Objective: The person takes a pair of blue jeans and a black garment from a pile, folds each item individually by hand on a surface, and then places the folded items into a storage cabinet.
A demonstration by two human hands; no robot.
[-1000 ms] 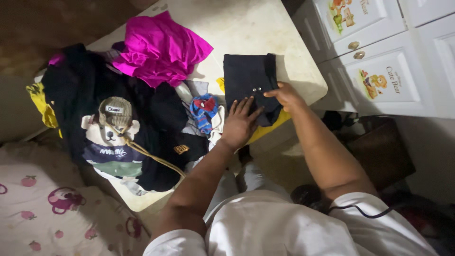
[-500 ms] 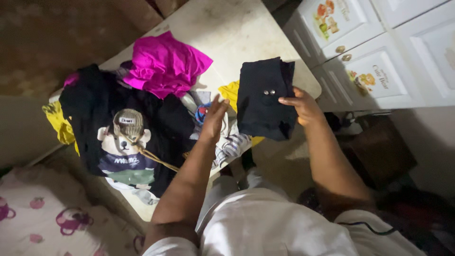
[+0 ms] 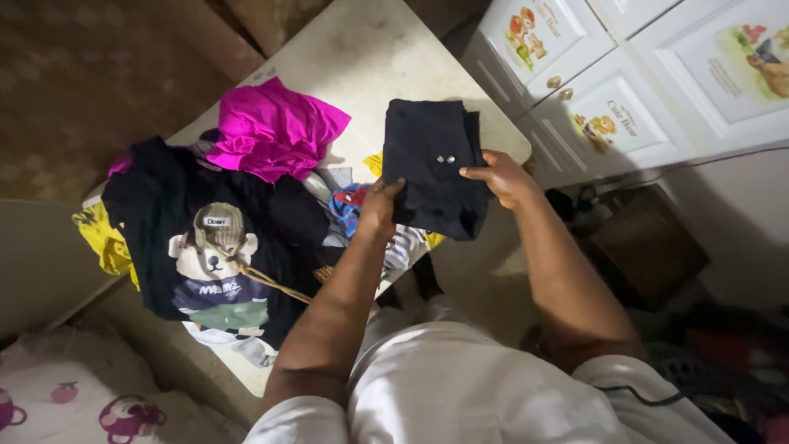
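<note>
I hold a folded black garment point(image 3: 431, 164) with two small metal studs up above the table's near right corner. My left hand point(image 3: 380, 205) grips its lower left edge, and my right hand point(image 3: 503, 177) grips its right side. Beneath it on the pale table point(image 3: 370, 57) lie a yellow piece point(image 3: 374, 164) and a blue and red patterned piece point(image 3: 349, 205). To the left lies a black shirt with a bear print point(image 3: 209, 247), and a magenta garment point(image 3: 275, 127) is heaped behind it.
White cabinet doors with cartoon pictures point(image 3: 608, 82) stand at the right. A dark brown box point(image 3: 645, 247) sits on the floor beside them. A bedcover with pink prints point(image 3: 74, 403) shows at lower left. A yellow cloth point(image 3: 103, 238) hangs off the table's left edge.
The black garment lay flat on the table under both hands; now both hands have lifted it off the surface and hold it up, slightly nearer to me.
</note>
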